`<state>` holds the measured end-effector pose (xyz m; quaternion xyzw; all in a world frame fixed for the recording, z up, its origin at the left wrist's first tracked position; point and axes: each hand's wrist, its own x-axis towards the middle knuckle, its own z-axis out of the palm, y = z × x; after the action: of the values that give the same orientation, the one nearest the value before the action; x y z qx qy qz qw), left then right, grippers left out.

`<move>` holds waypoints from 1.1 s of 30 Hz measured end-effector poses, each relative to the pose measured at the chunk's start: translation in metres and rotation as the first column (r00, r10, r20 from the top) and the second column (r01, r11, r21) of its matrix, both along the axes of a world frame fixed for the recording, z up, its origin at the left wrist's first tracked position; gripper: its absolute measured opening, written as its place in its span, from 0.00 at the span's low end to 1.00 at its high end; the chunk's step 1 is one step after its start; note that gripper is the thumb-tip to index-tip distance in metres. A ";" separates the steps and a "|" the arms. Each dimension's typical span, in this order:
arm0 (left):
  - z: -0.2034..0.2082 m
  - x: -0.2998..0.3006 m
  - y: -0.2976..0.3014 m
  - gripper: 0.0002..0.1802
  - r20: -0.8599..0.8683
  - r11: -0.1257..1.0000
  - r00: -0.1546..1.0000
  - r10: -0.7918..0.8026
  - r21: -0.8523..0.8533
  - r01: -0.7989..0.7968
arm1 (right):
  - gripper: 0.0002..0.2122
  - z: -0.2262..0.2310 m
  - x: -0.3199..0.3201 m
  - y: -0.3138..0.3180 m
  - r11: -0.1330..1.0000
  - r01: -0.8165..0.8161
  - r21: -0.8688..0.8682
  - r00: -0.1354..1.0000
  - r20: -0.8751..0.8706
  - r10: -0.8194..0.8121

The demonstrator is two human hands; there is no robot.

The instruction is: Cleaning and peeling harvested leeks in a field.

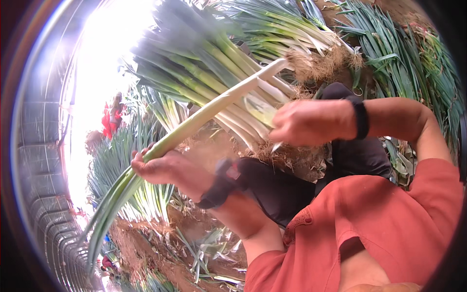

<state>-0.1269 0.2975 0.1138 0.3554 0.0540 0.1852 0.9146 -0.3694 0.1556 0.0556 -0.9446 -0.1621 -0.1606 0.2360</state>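
Note:
My left hand (158,165) is wrapped round the green part of a long green onion (214,108). Its pale stalk slants up to the right, and its green leaves hang down past my hand at the lower left. The root end lies near the brown, hairy roots of the pile. My right hand (304,124), slightly blurred, is closed below the stalk. A pale, thin strip of peeled skin (260,111) runs from its fingers up toward the stalk. Behind both hands lies a large heap of green onions (194,73), with white stalks and roots toward me.
More green onions (277,27) lie at the back, along the right side (399,63) and at the left (116,155). Peeled leaf scraps (214,250) litter the brown soil (155,248). Farther left, a person in red (113,117) is near a ribbed tunnel wall (41,141).

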 end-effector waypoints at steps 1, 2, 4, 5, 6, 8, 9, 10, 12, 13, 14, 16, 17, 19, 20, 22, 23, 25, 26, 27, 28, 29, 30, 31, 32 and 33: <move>0.006 0.004 0.003 0.14 -0.021 0.999 0.999 0.035 -0.018 -0.035 | 0.05 -0.002 -0.013 -0.018 0.991 0.095 0.097 0.990 -0.110 -0.084; 0.007 0.006 0.000 0.13 -0.014 0.999 1.000 0.023 -0.035 -0.023 | 0.05 -0.004 -0.031 -0.042 0.962 0.211 0.172 0.957 -0.235 -0.169; 0.006 0.013 0.010 0.12 0.004 0.999 0.999 0.039 -0.038 -0.039 | 0.05 -0.004 -0.056 -0.077 0.937 0.350 -0.009 0.923 -0.170 -0.346; 0.004 0.019 0.017 0.10 0.028 0.999 0.999 0.035 -0.026 -0.035 | 0.05 -0.013 -0.069 -0.094 0.895 0.442 -0.066 0.877 -0.175 -0.446; 0.005 0.024 0.020 0.09 0.018 0.998 0.999 0.036 -0.052 -0.035 | 0.05 -0.020 -0.086 -0.114 0.834 0.535 -0.133 0.817 -0.170 -0.551; 0.009 0.027 0.014 0.07 0.004 0.993 1.000 0.025 -0.114 -0.024 | 0.08 -0.048 -0.130 -0.172 0.615 0.710 -0.342 0.543 -0.290 -0.788; 0.010 0.025 0.010 0.06 0.004 0.993 1.000 0.018 -0.120 -0.018 | 0.12 -0.063 -0.147 -0.180 0.571 0.745 -0.346 0.536 -0.200 -0.820; 0.010 0.025 0.009 0.07 0.008 0.992 1.000 0.004 -0.124 -0.003 | 0.16 -0.065 -0.150 -0.178 0.532 0.774 -0.343 0.530 -0.110 -0.841; 0.008 0.025 0.006 0.08 0.018 0.991 0.999 -0.027 -0.133 0.029 | 0.28 -0.070 -0.146 -0.180 0.554 0.786 -0.274 0.562 -0.054 -0.825; 0.006 0.022 0.006 0.07 0.019 0.993 0.999 -0.043 -0.112 0.044 | 0.36 -0.058 -0.113 -0.155 0.615 0.763 -0.197 0.609 -0.096 -0.787; 0.008 0.018 0.009 0.07 0.026 0.994 0.998 -0.058 -0.094 0.060 | 0.37 -0.044 -0.082 -0.129 0.672 0.737 0.071 0.663 -0.273 -0.697; -0.005 0.003 0.007 0.07 0.200 0.933 0.979 0.043 0.343 -0.111 | 0.36 -0.024 -0.028 -0.097 0.646 0.597 0.476 0.801 -0.404 -0.442; -0.017 -0.012 0.005 0.08 0.405 0.681 0.911 0.076 0.647 -0.344 | 0.35 -0.013 -0.008 -0.088 0.620 0.499 0.605 0.866 -0.382 -0.323; -0.023 -0.046 -0.024 0.10 0.520 0.365 0.854 -0.027 0.800 -0.476 | 0.29 0.000 0.007 -0.078 0.571 0.306 0.762 0.928 -0.104 -0.359; -0.015 -0.057 -0.023 0.11 0.459 0.367 0.887 -0.046 0.834 -0.413 | 0.25 0.002 0.021 -0.069 0.554 0.128 0.823 0.931 0.094 -0.353; -0.014 -0.069 -0.022 0.13 0.345 0.348 0.935 -0.084 0.889 -0.297 | 0.19 0.010 0.025 -0.061 0.394 0.192 0.899 0.936 -0.048 -0.348; -0.017 -0.071 -0.022 0.14 0.292 0.327 0.951 -0.103 0.913 -0.245 | 0.16 0.011 0.026 -0.058 0.311 0.230 0.922 0.935 -0.122 -0.332; -0.021 -0.082 -0.026 0.16 0.215 0.272 0.970 -0.117 0.946 -0.177 | 0.14 0.002 0.026 -0.061 0.301 0.134 0.944 0.945 -0.030 -0.326; -0.021 -0.092 -0.030 0.18 0.192 0.238 0.975 -0.114 0.958 -0.161 | 0.12 -0.002 0.024 -0.063 0.299 0.089 0.950 0.944 0.015 -0.330; -0.021 -0.098 -0.033 0.19 0.170 0.204 0.979 -0.111 0.968 -0.145 | 0.10 -0.006 0.022 -0.066 0.247 0.039 0.968 0.957 0.034 -0.288; -0.025 -0.098 -0.033 0.20 0.179 0.207 0.974 -0.140 0.967 -0.148 | 0.09 -0.009 0.020 -0.068 0.190 -0.010 0.982 0.968 0.057 -0.244; -0.032 -0.097 -0.031 0.21 0.187 0.209 0.968 -0.170 0.966 -0.150 | 0.08 -0.012 0.018 -0.070 0.131 -0.056 0.990 0.976 0.082 -0.202; -0.036 -0.097 -0.031 0.22 0.195 0.213 0.960 -0.200 0.965 -0.152 | 0.07 -0.014 0.016 -0.072 0.140 -0.064 0.988 0.974 0.093 -0.205; -0.037 -0.098 -0.032 0.22 0.170 0.245 0.963 -0.210 0.962 -0.117 | 0.07 -0.016 0.016 -0.074 0.149 -0.074 0.986 0.973 0.103 -0.205; -0.037 -0.100 -0.033 0.23 0.145 0.278 0.964 -0.221 0.957 -0.081 | 0.07 -0.017 0.015 -0.075 0.158 -0.082 0.984 0.972 0.114 -0.205; -0.038 -0.101 -0.034 0.23 0.120 0.309 0.965 -0.232 0.950 -0.044 | 0.06 -0.019 0.015 -0.075 0.142 -0.094 0.985 0.968 0.124 -0.217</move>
<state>-0.2280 0.2631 0.0756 0.8006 -0.1941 0.1679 0.5414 -0.3544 0.0808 0.0365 -0.5383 -0.0054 -0.3479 0.7675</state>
